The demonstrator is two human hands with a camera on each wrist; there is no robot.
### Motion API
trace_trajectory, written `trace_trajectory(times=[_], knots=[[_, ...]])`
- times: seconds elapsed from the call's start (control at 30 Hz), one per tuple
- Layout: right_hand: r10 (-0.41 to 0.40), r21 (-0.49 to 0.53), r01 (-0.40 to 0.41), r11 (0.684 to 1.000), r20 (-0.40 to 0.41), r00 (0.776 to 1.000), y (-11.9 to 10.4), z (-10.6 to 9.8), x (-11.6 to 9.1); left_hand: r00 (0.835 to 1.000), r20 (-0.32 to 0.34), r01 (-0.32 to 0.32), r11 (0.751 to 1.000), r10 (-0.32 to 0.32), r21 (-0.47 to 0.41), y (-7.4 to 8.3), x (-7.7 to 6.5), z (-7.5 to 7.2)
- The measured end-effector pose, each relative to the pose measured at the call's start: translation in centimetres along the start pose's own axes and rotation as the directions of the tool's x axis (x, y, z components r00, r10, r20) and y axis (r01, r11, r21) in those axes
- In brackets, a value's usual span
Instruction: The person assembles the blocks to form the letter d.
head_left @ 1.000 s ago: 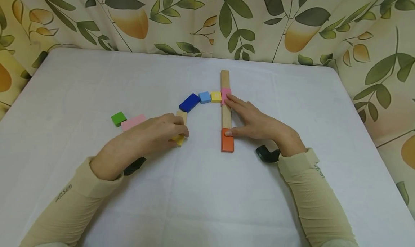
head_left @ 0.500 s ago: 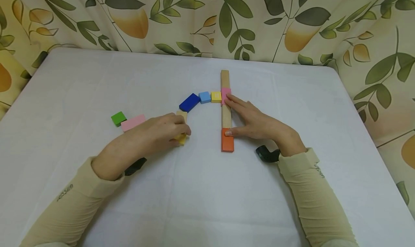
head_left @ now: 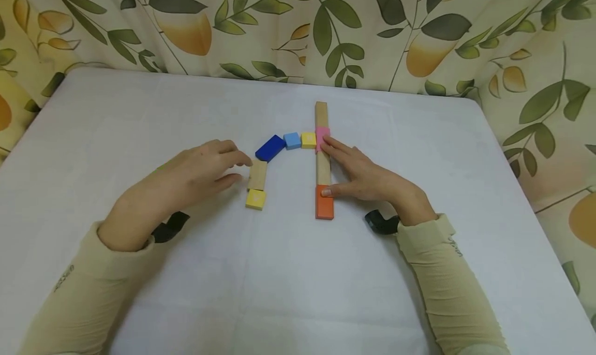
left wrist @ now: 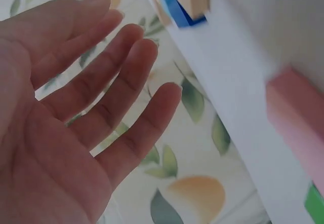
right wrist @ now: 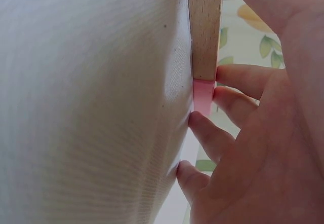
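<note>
My left hand (head_left: 186,176) hovers with extended fingers just left of a plain wooden block (head_left: 257,175) and holds nothing. A yellow block (head_left: 255,200) touches that block's near end. From its far end, a dark blue block (head_left: 270,148), a light blue block (head_left: 292,141) and another yellow block (head_left: 308,140) curve over to a straight upright row. My right hand (head_left: 372,176) lies along this row, index fingertip on the pink block (head_left: 322,137) and thumb on the orange block (head_left: 324,204). Plain wooden blocks (head_left: 323,168) make up the rest of the row.
A longer pink block (left wrist: 298,115) and a green block (left wrist: 315,203) lie beneath the left hand, mostly hidden in the head view. White cloth (head_left: 288,272) covers the table. A leaf-patterned curtain (head_left: 261,29) hangs behind it.
My left hand nudged the near yellow block slightly right, then let go and lifted away to the left, uncovering it and the wooden block. The right hand stays in place.
</note>
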State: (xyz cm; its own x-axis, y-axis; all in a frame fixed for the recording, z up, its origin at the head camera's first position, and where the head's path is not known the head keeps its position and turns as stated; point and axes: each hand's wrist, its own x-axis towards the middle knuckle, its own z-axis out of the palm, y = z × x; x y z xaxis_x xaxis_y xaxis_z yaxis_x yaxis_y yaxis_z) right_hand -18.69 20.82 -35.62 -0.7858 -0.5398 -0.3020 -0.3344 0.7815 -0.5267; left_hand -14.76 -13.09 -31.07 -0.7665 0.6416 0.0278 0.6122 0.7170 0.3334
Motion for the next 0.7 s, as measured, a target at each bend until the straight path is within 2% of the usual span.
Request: trace_trajectory(times=[0.2,0.4,0.7], knots=[[0.007,-0.002,-0.007,1.000,0.001,1.000,-0.1,0.1,-0.1,0.997,0.010,0.075,0.997,-0.075,-0.009,-1.6,-1.2,-1.0],[-0.002,-0.010,0.002,1.000,-0.003,1.000,-0.2,0.0,-0.1,0.984,0.051,0.170,0.985,-0.170,0.007,-2.8,-2.0,-1.3],[-0.008,-0.018,0.008,1.000,-0.003,1.000,-0.1,-0.1,0.0,0.974,0.080,0.210,0.977,-0.212,0.032,-3.8,-2.8,-0.6]])
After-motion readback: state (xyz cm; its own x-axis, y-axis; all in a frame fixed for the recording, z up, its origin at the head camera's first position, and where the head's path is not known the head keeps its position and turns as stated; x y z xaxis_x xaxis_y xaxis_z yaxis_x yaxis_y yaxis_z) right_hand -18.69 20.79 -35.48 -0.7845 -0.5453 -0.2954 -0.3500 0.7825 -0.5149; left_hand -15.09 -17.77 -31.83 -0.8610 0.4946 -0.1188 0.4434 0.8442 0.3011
